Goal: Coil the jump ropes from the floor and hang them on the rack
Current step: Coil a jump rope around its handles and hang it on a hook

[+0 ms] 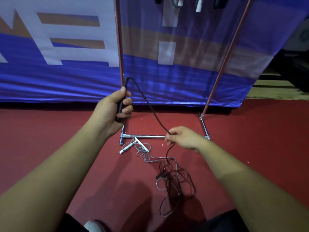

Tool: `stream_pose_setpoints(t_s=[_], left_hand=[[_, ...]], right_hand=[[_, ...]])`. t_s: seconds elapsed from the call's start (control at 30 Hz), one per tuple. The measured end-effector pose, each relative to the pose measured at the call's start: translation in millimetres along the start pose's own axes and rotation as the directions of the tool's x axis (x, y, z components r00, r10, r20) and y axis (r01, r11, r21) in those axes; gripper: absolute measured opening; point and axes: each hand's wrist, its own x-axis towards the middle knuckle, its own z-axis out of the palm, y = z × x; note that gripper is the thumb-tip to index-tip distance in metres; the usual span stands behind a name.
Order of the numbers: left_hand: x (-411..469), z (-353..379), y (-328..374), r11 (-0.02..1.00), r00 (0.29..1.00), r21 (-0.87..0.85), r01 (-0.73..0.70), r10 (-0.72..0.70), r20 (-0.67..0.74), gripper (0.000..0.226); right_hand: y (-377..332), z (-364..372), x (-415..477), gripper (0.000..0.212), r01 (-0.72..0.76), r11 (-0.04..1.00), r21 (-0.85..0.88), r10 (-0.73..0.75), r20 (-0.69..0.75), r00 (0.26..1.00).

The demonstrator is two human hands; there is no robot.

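Note:
My left hand [115, 108] grips the black handle [121, 101] of a dark jump rope, held upright in front of the rack's left pole. The dark cord [150, 106] arcs from the handle's top down to my right hand [180, 138], which pinches it. Below that hand the cord drops into a loose tangle [177, 183] on the red floor, with its other black handle [160, 175] in the heap. A grey rope with white handles [132, 145] lies tangled beside it, near the rack's base bar. The metal rack [145, 136] stands just ahead.
Handles of several ropes [199, 5] hang from the rack at the top edge. A blue and white banner [66, 56] covers the wall behind. Red floor [50, 131] spreads left and right. My shoe tip [93, 226] shows at the bottom.

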Motion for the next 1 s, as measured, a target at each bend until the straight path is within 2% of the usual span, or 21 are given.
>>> stream_pose_setpoints(t_s=[0.07,0.1,0.2,0.27,0.33,0.4,0.43,0.5,0.53,0.63,0.7,0.77,0.8,0.87,0.9,0.93,1.0], left_hand=[[0,-3,2,0.999,0.999,-0.045,-0.026,0.024,-0.045,0.022],[0,-4,1,0.999,0.996,-0.01,-0.049,0.048,-0.07,0.021],[-4,-3,-1,0.953,0.988,0.291,-0.079,0.113,-0.103,0.02],[-9,1,-4,0.886,0.996,0.459,-0.058,0.082,-0.032,0.023],[-16,7,-10,0.781,0.997,0.622,-0.062,0.017,0.077,0.016],[-21,12,-17,0.641,0.986,0.765,-0.066,-0.074,0.147,0.005],[-23,14,-20,0.586,0.98,0.808,-0.058,-0.122,0.158,0.01],[-24,17,-23,0.549,0.971,0.834,-0.05,-0.167,0.169,0.017],[-23,20,-23,0.576,0.973,0.816,-0.047,-0.157,0.167,0.018],[-17,21,-22,0.79,0.992,0.613,-0.007,-0.072,0.104,0.02],[-13,19,-18,0.89,0.998,0.455,-0.006,-0.021,0.054,0.021],[-9,13,-10,0.951,1.0,0.308,-0.013,0.011,0.008,0.02],[-7,9,-4,0.966,1.0,0.257,-0.012,0.016,-0.014,0.02],[-6,0,3,0.967,0.998,0.256,-0.021,0.034,-0.048,0.021],[-7,-3,5,0.941,0.995,0.337,-0.03,0.06,-0.079,0.02],[-8,-6,4,0.873,0.987,0.486,-0.03,0.104,-0.126,0.017],[-7,-11,2,0.596,0.951,0.801,0.052,0.216,-0.222,0.012]], right_hand=[[2,2,-1,0.007,-0.026,0.994,0.11,0.032,-0.052,0.998],[1,3,-1,0.005,-0.022,0.982,0.186,0.036,-0.073,0.997],[-10,4,-8,0.01,0.073,0.961,0.266,-0.054,-0.079,0.995],[-24,6,-18,0.008,0.146,0.956,0.256,-0.145,-0.024,0.989],[-38,6,-27,0.006,0.203,0.939,0.278,-0.213,0.003,0.977],[-49,4,-33,0.006,0.267,0.909,0.32,-0.265,-0.049,0.963],[-52,2,-35,0.007,0.293,0.89,0.35,-0.275,-0.103,0.956],[-51,-4,-34,0.009,0.332,0.86,0.388,-0.268,-0.21,0.94],[-48,-7,-32,0.008,0.338,0.857,0.388,-0.265,-0.23,0.936],[-34,-11,-25,0.008,0.319,0.888,0.332,-0.283,-0.152,0.947],[-18,-14,-18,0.01,0.28,0.946,0.164,-0.272,-0.071,0.96],[1,-19,-14,0.015,0.182,0.982,-0.052,-0.181,0.025,0.983],[9,-20,-13,0.014,0.12,0.988,-0.101,-0.113,0.075,0.991],[18,-19,-12,0.011,0.039,0.997,-0.064,-0.032,0.109,0.994],[20,-18,-10,0.011,0.037,0.999,-0.007,-0.037,0.082,0.996],[18,-17,-8,0.013,0.054,0.996,0.067,-0.056,0.031,0.998],[6,-15,-7,0.01,0.108,0.96,0.26,-0.088,-0.088,0.992]])
